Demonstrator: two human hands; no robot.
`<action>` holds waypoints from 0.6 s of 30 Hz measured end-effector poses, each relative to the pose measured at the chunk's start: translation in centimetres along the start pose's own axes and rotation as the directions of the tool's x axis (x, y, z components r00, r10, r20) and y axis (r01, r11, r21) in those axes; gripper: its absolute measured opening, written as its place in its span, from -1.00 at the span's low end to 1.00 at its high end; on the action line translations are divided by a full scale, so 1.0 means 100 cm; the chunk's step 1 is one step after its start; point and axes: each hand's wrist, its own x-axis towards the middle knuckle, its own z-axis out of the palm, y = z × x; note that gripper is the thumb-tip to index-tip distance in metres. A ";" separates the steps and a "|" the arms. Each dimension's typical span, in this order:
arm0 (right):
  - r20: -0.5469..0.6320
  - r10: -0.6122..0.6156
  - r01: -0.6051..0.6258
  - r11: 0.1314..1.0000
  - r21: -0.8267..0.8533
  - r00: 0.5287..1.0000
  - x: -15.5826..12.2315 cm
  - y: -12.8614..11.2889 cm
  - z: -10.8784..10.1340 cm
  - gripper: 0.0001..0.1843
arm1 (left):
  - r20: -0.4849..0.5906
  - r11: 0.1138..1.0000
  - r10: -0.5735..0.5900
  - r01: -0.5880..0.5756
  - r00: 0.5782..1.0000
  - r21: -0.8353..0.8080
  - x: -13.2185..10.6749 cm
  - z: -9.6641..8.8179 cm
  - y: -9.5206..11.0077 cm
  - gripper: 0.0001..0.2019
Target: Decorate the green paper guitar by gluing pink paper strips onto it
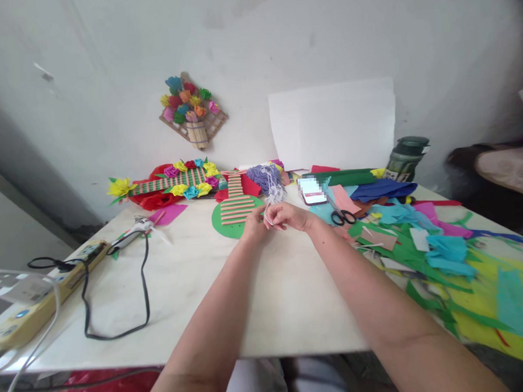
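Note:
My left hand (pixel 253 225) and my right hand (pixel 290 216) meet at the middle of the table, both pinched on a strand of white yarn (pixel 268 215). The strand runs up to a loose bundle of purple and white yarn (pixel 267 181) just behind them. To the left of the hands lies a green paper disc (pixel 223 224) with a strip of pink and green sticks (pixel 237 203) on it.
Black scissors (pixel 342 217) and a phone (pixel 312 191) lie right of my hands. Coloured paper scraps (pixel 440 251) cover the right side. A glue gun (pixel 136 229), black cable (pixel 118 297) and power strip (pixel 43 295) sit left. Paper flower crafts (pixel 173 183) stand at the back.

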 end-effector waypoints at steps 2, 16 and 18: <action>0.097 0.031 -0.033 0.999 0.014 0.995 0.000 -0.002 0.002 -0.93 | 0.030 0.997 -0.051 0.053 0.998 -0.055 0.000 -0.001 -0.001 -0.53; 0.259 0.377 -0.346 0.925 -0.157 0.889 0.002 -0.002 0.014 -0.80 | 0.074 0.870 -0.162 0.178 0.984 -0.459 -0.003 -0.008 0.009 -0.65; 0.154 0.373 -0.353 0.924 -0.145 0.915 -0.002 0.000 0.006 -0.79 | 0.076 0.882 -0.181 0.196 0.981 -0.429 -0.003 -0.010 0.009 -0.71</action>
